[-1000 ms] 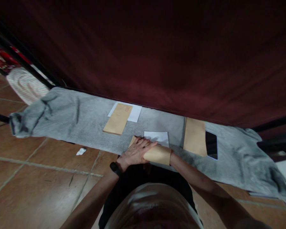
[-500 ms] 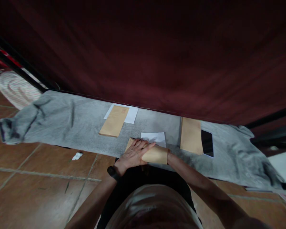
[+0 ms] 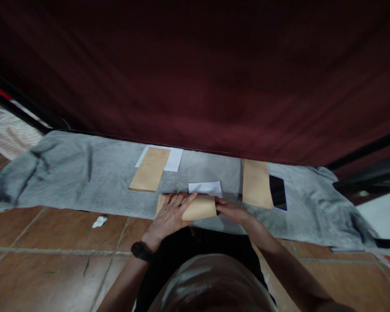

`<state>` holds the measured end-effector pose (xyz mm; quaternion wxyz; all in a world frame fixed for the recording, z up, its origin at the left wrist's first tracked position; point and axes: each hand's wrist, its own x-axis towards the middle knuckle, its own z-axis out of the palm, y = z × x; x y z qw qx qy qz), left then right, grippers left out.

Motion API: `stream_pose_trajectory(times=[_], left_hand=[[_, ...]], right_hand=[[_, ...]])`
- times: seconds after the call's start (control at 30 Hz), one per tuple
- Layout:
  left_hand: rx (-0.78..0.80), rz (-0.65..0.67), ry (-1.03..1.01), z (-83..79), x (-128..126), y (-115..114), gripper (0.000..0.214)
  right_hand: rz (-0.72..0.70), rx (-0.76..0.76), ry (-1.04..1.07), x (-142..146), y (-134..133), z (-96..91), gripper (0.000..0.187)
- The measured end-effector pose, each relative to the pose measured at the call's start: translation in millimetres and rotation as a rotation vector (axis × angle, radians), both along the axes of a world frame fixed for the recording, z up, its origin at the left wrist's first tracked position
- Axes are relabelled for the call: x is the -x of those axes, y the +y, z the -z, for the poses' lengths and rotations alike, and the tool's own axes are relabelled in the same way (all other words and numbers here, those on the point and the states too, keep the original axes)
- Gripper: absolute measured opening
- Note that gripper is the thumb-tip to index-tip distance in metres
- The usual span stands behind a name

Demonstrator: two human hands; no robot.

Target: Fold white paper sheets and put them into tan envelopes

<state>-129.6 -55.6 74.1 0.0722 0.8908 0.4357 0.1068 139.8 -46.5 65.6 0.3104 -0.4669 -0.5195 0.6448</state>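
A brown paper envelope (image 3: 199, 209) lies crosswise at the near edge of the grey cloth, in front of my body. My left hand (image 3: 171, 213) rests flat on its left part, fingers stretched out and thumb spread to the right. At the envelope's right end, my right hand (image 3: 232, 211) holds the edge; its fingertips are partly hidden there. Just beyond the envelope lies a white paper (image 3: 205, 187), partly covered by it. Whether anything is inside the envelope cannot be seen.
On the grey cloth (image 3: 113, 173), a second brown envelope (image 3: 150, 169) overlaps a white sheet (image 3: 174, 159) at the left. Another brown envelope (image 3: 256, 184) lies beside a dark phone (image 3: 278, 193) at the right. A dark red curtain (image 3: 195, 86) hangs behind. A white scrap (image 3: 99, 222) lies on the tiled floor.
My right hand has drawn back to the right out of the envelope, where it was in up to the wrist. My left hand stays on top, and the envelope sits slightly further left.
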Motion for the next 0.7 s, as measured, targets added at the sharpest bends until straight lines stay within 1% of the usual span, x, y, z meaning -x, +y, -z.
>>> stream_pose_trajectory(times=[0.07,0.13,0.17,0.23,0.37,0.43,0.5,0.57,0.7], left_hand=[[-0.014,-0.042,0.004,3.0,7.8,0.3,0.103],[-0.021,-0.075,-0.004,6.2,13.3,0.7,0.104],[-0.024,-0.088,-0.010,7.6,15.0,0.8,0.105],[-0.031,-0.113,-0.022,10.2,16.4,1.1,0.107],[-0.042,-0.139,-0.023,13.5,15.5,1.7,0.107],[-0.049,-0.140,-0.014,14.1,14.7,1.7,0.106],[-0.058,-0.138,-0.002,13.6,14.4,1.3,0.105],[-0.072,-0.136,0.009,12.4,15.2,0.4,0.105],[-0.126,-0.190,0.015,9.9,23.1,-3.5,0.101]], right_hand=[[-0.049,0.045,0.075,-6.4,2.1,4.0,0.039],[-0.013,0.057,0.125,-9.5,1.1,5.5,0.048],[0.014,0.041,0.120,-10.0,-0.6,5.2,0.050],[0.029,-0.025,0.036,-9.7,-5.6,3.3,0.044],[-0.078,-0.213,-0.186,-6.0,-16.5,3.1,0.031],[-0.081,-0.298,-0.254,-4.0,-19.8,7.7,0.029],[-0.044,-0.343,-0.297,-2.8,-20.5,14.1,0.029],[0.025,-0.361,-0.332,-3.5,-17.8,19.7,0.029],[0.272,-0.356,-0.590,-9.8,-3.0,24.2,0.032]])
